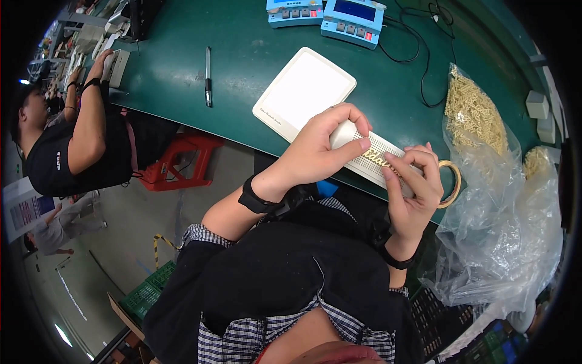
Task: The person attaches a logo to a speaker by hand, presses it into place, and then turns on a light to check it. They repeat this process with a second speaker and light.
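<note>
Both of my hands are at a long cream-white casing (368, 172) with a perforated face, held over the table's near edge. My left hand (321, 145) is closed round its left end, with thumb and index fingertip close together above the holes. A gold script lettering piece (377, 159) lies along the perforated face. At its right end, my right hand (417, 188) has thumb and index fingertip closed on it, the other fingers bent by the casing's right end. Behind my left hand lies a cream device (309, 82) with a flat white top.
Blue boxes with switches (351, 23) stand at the back, trailing black cables (427, 67). A pen (208, 77) lies left on the green table (163, 67). At right are a tape roll (450, 185) and a plastic bag of gold pieces (476, 109). A co-worker (73, 133) sits left, near a red stool (182, 164).
</note>
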`<state>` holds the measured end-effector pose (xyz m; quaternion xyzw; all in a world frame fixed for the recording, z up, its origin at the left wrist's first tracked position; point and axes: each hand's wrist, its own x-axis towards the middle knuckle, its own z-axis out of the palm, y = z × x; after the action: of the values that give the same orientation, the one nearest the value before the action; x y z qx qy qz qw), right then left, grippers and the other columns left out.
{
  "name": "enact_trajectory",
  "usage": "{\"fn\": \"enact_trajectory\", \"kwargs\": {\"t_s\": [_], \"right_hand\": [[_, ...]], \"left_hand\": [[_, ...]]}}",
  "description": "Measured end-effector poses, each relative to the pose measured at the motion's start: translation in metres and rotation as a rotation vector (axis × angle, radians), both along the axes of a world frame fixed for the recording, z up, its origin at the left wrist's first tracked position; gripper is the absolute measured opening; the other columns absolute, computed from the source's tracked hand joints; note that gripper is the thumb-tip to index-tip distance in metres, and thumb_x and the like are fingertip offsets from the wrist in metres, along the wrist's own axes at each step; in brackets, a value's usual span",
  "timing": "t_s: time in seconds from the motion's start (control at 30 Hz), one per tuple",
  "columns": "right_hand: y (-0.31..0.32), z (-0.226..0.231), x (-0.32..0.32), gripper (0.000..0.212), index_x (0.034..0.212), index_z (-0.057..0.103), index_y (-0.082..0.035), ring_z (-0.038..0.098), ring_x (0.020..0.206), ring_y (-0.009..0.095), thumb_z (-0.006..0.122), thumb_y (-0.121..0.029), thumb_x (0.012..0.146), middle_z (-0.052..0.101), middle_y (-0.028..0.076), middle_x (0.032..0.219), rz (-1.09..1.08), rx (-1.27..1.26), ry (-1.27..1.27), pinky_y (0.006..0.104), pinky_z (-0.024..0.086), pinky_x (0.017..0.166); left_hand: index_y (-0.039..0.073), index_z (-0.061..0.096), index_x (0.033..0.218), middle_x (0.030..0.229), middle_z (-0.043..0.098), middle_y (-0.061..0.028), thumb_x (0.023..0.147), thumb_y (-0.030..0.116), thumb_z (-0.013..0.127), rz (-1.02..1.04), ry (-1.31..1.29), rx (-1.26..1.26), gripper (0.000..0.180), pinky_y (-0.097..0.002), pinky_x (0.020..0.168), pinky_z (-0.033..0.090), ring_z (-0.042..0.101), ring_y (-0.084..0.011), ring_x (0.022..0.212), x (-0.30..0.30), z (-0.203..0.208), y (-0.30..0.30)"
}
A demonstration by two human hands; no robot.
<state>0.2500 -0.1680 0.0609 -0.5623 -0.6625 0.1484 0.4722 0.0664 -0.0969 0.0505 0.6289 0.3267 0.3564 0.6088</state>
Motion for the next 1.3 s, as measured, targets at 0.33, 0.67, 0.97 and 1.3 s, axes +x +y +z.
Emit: {"fn": "enact_trajectory", "kwargs": {"t_s": [0.33, 0.67, 0.97, 1.3], "right_hand": [[0.0, 0.002, 0.001, 0.024, 0.091, 0.076, -0.008, 0.059, 0.087, 0.025, 0.076, -0.004, 0.067, 0.056, 0.004, 0.082, 0.006, -0.017, 0.017, 0.0507, 0.041, 0.097], [0.001, 0.002, 0.001, 0.023, 0.09, 0.075, -0.008, 0.059, 0.086, 0.025, 0.075, -0.004, 0.067, 0.056, 0.004, 0.081, 0.024, -0.038, 0.025, 0.0514, 0.04, 0.097], [0.002, 0.002, 0.0, 0.022, 0.088, 0.075, -0.008, 0.059, 0.085, 0.023, 0.074, -0.004, 0.067, 0.055, 0.004, 0.081, 0.015, -0.057, 0.032, 0.0511, 0.04, 0.097], [0.002, 0.0, 0.002, 0.022, 0.087, 0.074, -0.008, 0.058, 0.084, 0.023, 0.075, -0.005, 0.066, 0.054, 0.004, 0.083, 0.031, -0.091, 0.078, 0.0498, 0.039, 0.098]], "left_hand": [[0.004, 0.057, 0.096, 0.106, 0.06, -0.0066, 0.088, 0.008, 0.065, 0.001, -0.005, -0.012, 0.011, -0.0255, 0.085, 0.045, 0.055, -0.0113, 0.098, 0.0, 0.001, 0.001], [0.004, 0.058, 0.094, 0.106, 0.06, -0.0066, 0.087, 0.007, 0.066, -0.013, 0.016, -0.022, 0.01, -0.0254, 0.085, 0.045, 0.056, -0.0114, 0.097, -0.002, 0.005, 0.003], [0.003, 0.063, 0.095, 0.105, 0.06, -0.0068, 0.083, 0.003, 0.068, 0.002, 0.051, 0.002, 0.013, -0.0278, 0.089, 0.044, 0.057, -0.0144, 0.1, 0.001, 0.01, 0.001], [0.005, 0.057, 0.083, 0.105, 0.059, -0.0072, 0.08, 0.0, 0.071, -0.022, 0.029, 0.005, 0.016, -0.0276, 0.087, 0.044, 0.056, -0.0131, 0.098, 0.0, 0.009, 0.005]]}}
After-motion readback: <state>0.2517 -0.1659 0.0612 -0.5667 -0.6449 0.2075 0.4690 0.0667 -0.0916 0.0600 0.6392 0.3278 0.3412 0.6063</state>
